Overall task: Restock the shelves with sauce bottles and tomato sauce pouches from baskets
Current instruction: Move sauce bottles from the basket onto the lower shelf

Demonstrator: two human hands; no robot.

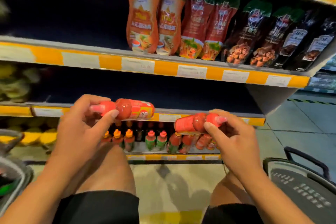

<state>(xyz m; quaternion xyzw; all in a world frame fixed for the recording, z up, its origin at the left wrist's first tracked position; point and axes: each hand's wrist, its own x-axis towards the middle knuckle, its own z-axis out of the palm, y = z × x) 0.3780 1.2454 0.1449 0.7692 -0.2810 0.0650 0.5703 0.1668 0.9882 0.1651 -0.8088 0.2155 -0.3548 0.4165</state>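
Left hand [80, 129] pinches one red sauce bottle [131, 109] by its neck, right hand [234, 140] another [192, 123], both bottles lying sideways before the middle shelf [163, 112] edge (caps pointing outward). Below stand more bottles [156, 140]; above, sauce pouches [200, 27]. A dark basket [305, 187] sits right, on the floor.

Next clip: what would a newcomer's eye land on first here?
Two red sauce bottles held sideways in the foreground: the left hand grips one cap-left, the right hand grips the other cap-right. Above them, a row of standing sauce pouches fills the right half of the upper shelf.
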